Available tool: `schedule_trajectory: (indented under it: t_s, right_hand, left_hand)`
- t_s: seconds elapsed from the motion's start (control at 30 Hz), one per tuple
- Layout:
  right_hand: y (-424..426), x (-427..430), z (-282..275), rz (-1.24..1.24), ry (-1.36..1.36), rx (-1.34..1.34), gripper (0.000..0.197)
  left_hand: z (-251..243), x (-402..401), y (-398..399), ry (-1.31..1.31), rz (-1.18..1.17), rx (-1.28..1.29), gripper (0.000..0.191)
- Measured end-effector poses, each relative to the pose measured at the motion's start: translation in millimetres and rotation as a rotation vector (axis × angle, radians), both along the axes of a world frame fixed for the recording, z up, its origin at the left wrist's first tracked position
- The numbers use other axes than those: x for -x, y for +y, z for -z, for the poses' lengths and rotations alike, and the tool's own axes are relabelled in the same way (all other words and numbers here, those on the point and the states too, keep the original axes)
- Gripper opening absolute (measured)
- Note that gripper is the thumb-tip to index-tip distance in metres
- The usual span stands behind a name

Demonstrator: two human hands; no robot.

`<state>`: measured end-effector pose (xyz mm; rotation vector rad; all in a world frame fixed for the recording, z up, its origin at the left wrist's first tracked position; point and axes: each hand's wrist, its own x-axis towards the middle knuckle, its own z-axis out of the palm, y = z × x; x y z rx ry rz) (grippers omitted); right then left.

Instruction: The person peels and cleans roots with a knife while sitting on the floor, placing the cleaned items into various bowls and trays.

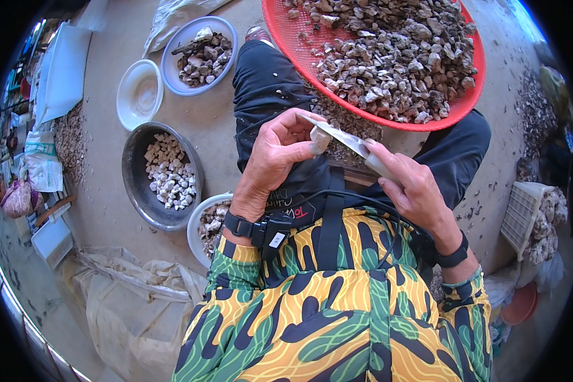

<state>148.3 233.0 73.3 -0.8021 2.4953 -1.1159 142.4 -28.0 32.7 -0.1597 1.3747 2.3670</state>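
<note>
Between the fingers and thumb of my left hand point(279, 145) is a small pale chunk point(319, 140), stone-like or perhaps a dried root piece. My right hand point(413, 184) grips the light handle of a knife point(346, 138). Its blade reaches left over the chunk and touches or nearly touches it; the exact contact is hard to see. Just beyond both hands, a red perforated plastic basket point(298, 62) rests over my legs. It holds a large heap of rough grey-brown chunks point(387, 62).
On the floor to the left stand a dark basin point(133, 191) with pale pieces, an empty-looking white bowl point(124, 102), a blue-rimmed basin point(169, 71) of darker chunks and a white bowl point(193, 238). Another person point(19, 196) is at far left. A white crate point(518, 215) lies right.
</note>
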Motion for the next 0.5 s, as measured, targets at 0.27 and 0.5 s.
schedule_trajectory:
  t_s: [0.27, 0.5]
  right_hand:
    - [1.8, -0.2, 4.4, 0.042, 0.044, 0.072, 0.067]
    - [2.6, -4.0, 4.7, -0.013, 0.043, 0.010, 0.069]
  left_hand:
    - [2.5, 0.9, -2.1, -0.001, 0.018, -0.030, 0.039]
    - [5.6, 2.3, -0.3, 0.001, 0.005, -0.029, 0.038]
